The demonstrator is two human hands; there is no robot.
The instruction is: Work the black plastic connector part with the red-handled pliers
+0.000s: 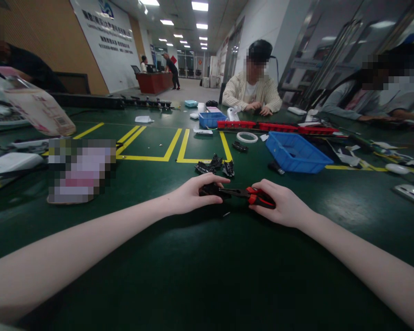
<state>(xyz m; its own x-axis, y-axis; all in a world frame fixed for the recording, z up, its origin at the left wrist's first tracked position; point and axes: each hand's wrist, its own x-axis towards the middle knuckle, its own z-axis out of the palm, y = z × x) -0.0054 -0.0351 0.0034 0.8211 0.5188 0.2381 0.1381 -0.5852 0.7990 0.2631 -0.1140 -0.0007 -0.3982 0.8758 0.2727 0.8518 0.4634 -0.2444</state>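
My right hand [279, 202] is closed around the red and black handles of needle-nose pliers [239, 193]. The pliers' jaws point left and reach a black part [210, 189], which looks like a plastic piece. Fingers and thumb of my left hand [189, 195] grip that black part; its exact kind is hard to make out. Just beyond my left hand, several broken-looking black pieces [214, 164] lie in a small heap on the green table [207, 266]. A small pale sliver [227, 214] rests on the surface below the pliers.
A blue bin [298, 154] stands beyond my right hand, with a roll of white tape [247, 137] to its left. A phone [84, 172] and a tilted bottle [37, 105] are at left. Across the table sits a person [251, 87] behind red strips [276, 127].
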